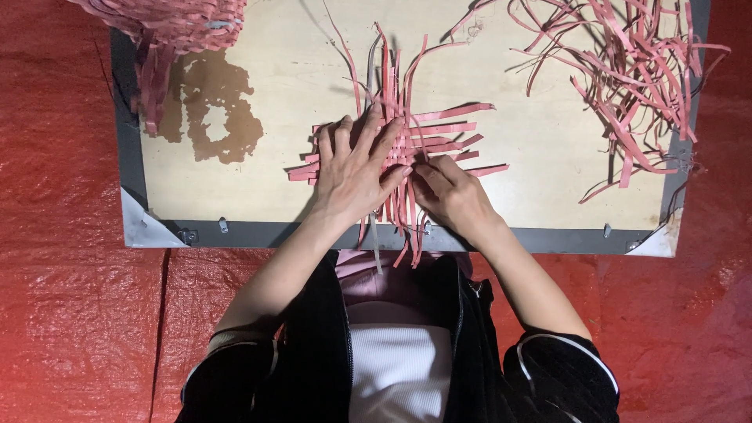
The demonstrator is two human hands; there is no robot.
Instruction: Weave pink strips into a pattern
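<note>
Left hand lies flat, fingers spread, pressing a half-woven mat of pink flat strips in the middle of the pale wooden table. Right hand pinches one strip at the mat's near edge.

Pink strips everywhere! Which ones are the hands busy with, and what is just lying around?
In use: the woven pink strip mat, pressed flat by the left hand while the right hand pinches its strips, on the wooden board.

Lying about: loose strip pile, woven pink piece, red tarp.
</note>
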